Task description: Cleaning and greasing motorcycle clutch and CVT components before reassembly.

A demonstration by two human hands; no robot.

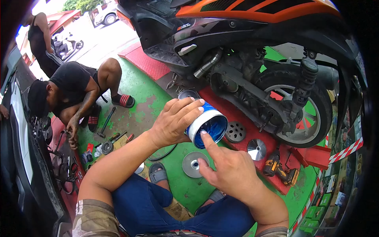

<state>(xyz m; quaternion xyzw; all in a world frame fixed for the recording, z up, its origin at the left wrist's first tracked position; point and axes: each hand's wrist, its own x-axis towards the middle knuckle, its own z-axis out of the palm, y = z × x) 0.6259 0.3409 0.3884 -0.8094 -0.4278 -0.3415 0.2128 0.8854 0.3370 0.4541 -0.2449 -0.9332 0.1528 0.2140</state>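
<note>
My left hand (171,122) is wrapped round a tub (194,130) with a white rim, holding it tilted so its mouth faces me. Blue grease (215,130) coats the inside. The index finger of my right hand (231,164) reaches into the mouth of the tub; its thumb stands apart and the other fingers are curled, with no tool in the hand. Below the tub, a round metal pulley disc (189,168) lies on the green floor between my feet. The scooter (237,75) stands ahead, its drive side uncovered.
A drilled metal bell (235,132), a finned pulley face (257,150) and a yellow-black cordless driver (281,170) lie on the red lift platform at right. Left of me a co-worker (75,87) crouches near a hammer (106,123) and other tools. Boxes (316,213) fill the lower right.
</note>
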